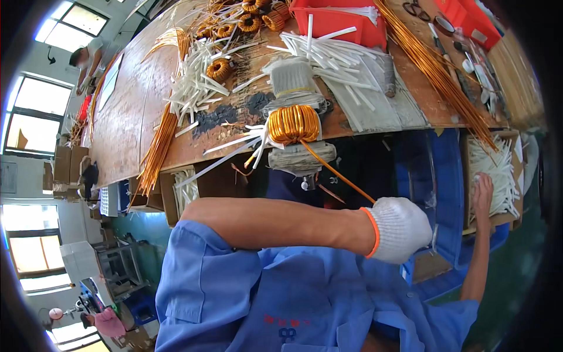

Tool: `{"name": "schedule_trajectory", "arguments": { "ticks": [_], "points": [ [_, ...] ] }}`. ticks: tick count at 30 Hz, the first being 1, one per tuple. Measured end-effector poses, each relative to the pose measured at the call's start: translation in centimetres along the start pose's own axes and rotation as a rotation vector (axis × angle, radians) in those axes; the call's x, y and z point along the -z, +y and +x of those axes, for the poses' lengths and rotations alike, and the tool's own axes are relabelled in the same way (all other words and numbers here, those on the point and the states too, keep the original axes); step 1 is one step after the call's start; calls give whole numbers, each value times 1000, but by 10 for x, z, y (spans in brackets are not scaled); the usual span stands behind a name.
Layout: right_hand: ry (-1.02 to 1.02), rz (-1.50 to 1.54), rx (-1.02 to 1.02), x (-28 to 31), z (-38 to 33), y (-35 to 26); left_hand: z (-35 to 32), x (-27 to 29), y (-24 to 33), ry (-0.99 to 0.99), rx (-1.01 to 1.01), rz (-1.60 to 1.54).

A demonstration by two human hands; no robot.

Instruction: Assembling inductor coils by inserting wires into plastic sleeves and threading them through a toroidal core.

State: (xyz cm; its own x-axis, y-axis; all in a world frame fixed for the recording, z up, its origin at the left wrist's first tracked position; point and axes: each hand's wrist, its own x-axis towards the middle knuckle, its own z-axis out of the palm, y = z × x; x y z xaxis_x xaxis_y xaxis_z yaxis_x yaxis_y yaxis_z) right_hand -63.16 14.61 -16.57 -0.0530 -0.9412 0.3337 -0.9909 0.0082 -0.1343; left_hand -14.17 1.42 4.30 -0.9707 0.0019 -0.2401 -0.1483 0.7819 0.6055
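Observation:
My left hand (402, 230), in a white knitted glove with an orange cuff, is closed on a copper wire (343, 176). That wire runs up and left to a toroidal coil (293, 124) wound in thick copper. The coil sits in a cloth-wrapped holder (301, 158) at the table's front edge. White sleeved wire ends (249, 141) stick out from its left side. Off to the right, my bare right hand (483, 195) reaches to a cardboard box of white tubes (498, 182). Its fingers are stretched out over the tubes, touching them; the fingertips are partly lost among them.
Loose white tubes (199, 76) and finished coils (249, 22) lie on the wooden table (132, 111). Copper wire bundles (437, 70) (161, 144) lie on both sides. Red bins (340, 23) stand at the back. Blue crates (431, 193) are below right. Another person (91, 61) works far left.

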Motion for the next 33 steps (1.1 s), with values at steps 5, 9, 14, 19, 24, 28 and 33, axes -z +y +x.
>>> {"name": "schedule_trajectory", "arguments": {
  "ticks": [5, 9, 14, 19, 24, 28, 33],
  "points": [
    [50, 555, -392, 60, 7, -170, 4, 8, 1, -13, 65, -40],
    [-103, 624, 22, 131, 15, -302, 8, 5, 2, 10, 102, -54],
    [43, 406, 136, 111, -18, -327, 5, 15, 6, 34, 55, -106],
    [159, 412, -57, 106, -52, -307, 11, 10, 10, 96, 9, -74],
    [8, 473, -173, 132, -47, -302, 18, 5, 9, 202, -32, -168],
    [-22, 554, -95, 137, -51, -307, 19, 3, 16, 235, -84, -283],
    [75, 588, 11, 127, -47, -308, 17, 7, 26, 179, -14, -295]
  ]
}}
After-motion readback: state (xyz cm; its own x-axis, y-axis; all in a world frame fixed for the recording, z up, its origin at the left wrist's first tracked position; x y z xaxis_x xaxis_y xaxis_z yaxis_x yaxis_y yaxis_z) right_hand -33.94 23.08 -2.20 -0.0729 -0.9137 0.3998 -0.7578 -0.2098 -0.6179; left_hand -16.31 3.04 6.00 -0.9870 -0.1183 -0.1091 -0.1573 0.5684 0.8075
